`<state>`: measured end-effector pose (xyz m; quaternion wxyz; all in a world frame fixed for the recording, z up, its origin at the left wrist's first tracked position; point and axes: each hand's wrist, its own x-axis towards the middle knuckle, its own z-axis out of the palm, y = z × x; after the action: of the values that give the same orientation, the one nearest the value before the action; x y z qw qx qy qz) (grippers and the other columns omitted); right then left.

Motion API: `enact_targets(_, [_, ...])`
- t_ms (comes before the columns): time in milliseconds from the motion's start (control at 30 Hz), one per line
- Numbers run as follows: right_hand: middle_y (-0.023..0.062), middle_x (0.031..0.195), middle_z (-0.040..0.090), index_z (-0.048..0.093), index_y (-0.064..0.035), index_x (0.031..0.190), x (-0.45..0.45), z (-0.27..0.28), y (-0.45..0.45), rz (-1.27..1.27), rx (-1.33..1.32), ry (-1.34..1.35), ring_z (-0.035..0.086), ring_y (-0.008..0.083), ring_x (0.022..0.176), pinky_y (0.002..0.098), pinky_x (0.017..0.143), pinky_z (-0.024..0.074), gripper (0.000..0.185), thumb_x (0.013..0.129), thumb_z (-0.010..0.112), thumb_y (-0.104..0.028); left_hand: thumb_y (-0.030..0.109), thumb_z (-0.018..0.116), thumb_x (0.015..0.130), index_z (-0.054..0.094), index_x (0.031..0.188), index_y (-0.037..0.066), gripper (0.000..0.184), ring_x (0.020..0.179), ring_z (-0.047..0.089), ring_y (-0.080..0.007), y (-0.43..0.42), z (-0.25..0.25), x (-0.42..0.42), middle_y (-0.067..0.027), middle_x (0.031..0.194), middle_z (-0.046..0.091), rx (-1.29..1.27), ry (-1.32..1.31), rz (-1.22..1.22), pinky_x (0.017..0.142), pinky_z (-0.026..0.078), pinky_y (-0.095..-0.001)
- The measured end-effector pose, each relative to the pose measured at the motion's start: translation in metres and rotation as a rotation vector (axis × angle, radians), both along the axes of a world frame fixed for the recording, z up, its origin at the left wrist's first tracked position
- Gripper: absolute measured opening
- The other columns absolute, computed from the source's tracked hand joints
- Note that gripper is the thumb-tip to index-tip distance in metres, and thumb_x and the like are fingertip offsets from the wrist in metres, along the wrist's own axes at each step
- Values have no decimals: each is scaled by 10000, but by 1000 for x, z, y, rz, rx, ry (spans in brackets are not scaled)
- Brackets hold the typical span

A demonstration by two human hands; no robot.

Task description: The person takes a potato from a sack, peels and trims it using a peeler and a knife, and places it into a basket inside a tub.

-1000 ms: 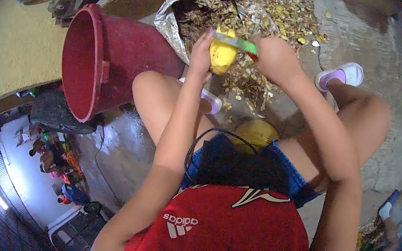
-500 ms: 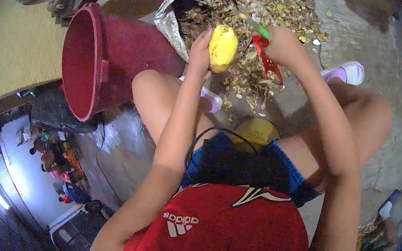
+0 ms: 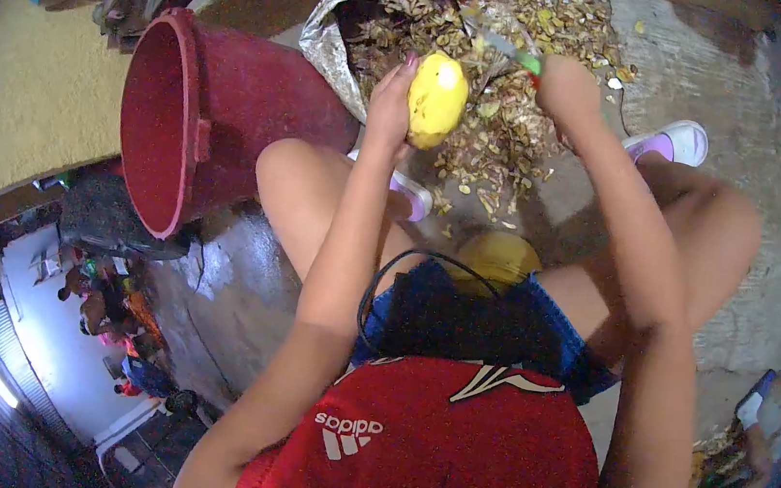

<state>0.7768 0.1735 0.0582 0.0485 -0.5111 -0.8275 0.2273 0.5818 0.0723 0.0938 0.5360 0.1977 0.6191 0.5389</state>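
A yellow peeled fruit or tuber [image 3: 437,101] rests upright in my left hand [image 3: 392,106], whose fingers wrap round its left side. My right hand [image 3: 568,98] is closed on the green handle of a knife [image 3: 507,47]; its blade points up and left, apart from the yellow piece. Beyond both hands lies an open sack [image 3: 332,47] with brown peelings [image 3: 418,18] inside. More peelings [image 3: 504,151] are strewn on the floor below the knife.
A large dark red tub [image 3: 262,97] lies tipped on its side at the left. A yellow round object [image 3: 498,260] sits between my legs. Several people [image 3: 99,311] are in the far lower left. Part of another person [image 3: 755,450] shows at the right edge.
The knife was across the yellow piece a second ago and is now away from it to the upper right. The red part hanging under my right hand is now mostly hidden.
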Motion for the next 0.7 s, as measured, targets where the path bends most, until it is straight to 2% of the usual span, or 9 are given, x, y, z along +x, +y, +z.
enact_targets(133, [191, 755, 619, 630, -29, 819, -2, 31, 3, 41, -171, 5, 615, 350, 726, 438, 647, 500, 193, 679, 602, -158, 379, 431, 897, 517, 1050, 27, 394, 723, 618, -219, -3, 1, 0, -102, 898, 607, 56, -264, -14, 662, 525, -350])
enact_targets(167, [218, 723, 600, 612, 0, 804, -6, 10, 1, 15, -224, 34, 604, 367, 691, 427, 633, 488, 241, 608, 618, -139, 393, 429, 894, 514, 1056, 36, 401, 726, 615, -223, -4, 5, 0, -100, 894, 605, 85, -345, -24, 660, 526, -361])
enact_targets(267, [202, 719, 603, 608, -19, 850, -10, 26, -17, 160, -162, 268, 596, 367, 688, 414, 643, 483, 270, 607, 618, -134, 426, 420, 888, 508, 1063, 60, 415, 746, 611, -229, -6, -5, -2, -95, 900, 600, 148, -485, -38, 658, 527, -391])
enact_targets(367, [179, 745, 608, 607, -58, 892, -18, 35, -37, 241, -151, 300, 585, 364, 696, 421, 650, 474, 272, 631, 616, -135, 441, 420, 886, 512, 1060, 70, 420, 794, 605, -228, -5, -8, 4, -85, 932, 599, 175, -536, 9, 688, 516, -393])
enact_targets(467, [175, 744, 605, 605, -75, 858, -24, 28, -44, 228, -113, 219, 584, 357, 700, 435, 639, 472, 212, 650, 602, -115, 459, 424, 881, 514, 1069, 81, 431, 828, 598, -221, -4, -13, 8, -78, 950, 600, 60, -468, 119, 730, 498, -384])
enact_targets(500, [174, 737, 604, 602, -76, 848, -24, 36, -47, 210, -103, 190, 585, 355, 700, 436, 636, 472, 200, 651, 600, -110, 501, 423, 869, 511, 1084, 90, 472, 882, 587, -213, -4, -6, 11, -76, 972, 595, -1, -416, 116, 774, 480, -369])
enact_targets(600, [171, 720, 600, 589, -73, 822, -25, 39, -46, 170, -84, 178, 586, 354, 701, 443, 631, 470, 172, 651, 591, -96, 543, 418, 854, 506, 1094, 91, 519, 901, 583, -206, -3, 0, 17, -77, 985, 591, -74, -315, 91, 781, 477, -364])
enact_targets(700, [169, 713, 597, 582, -74, 813, -24, 41, -45, 164, -105, 162, 586, 355, 698, 449, 630, 467, 166, 647, 585, -85, 596, 391, 837, 500, 1093, 82, 585, 913, 581, -208, -5, -1, 15, -68, 986, 588, 30, -524, 4, 787, 480, -373])
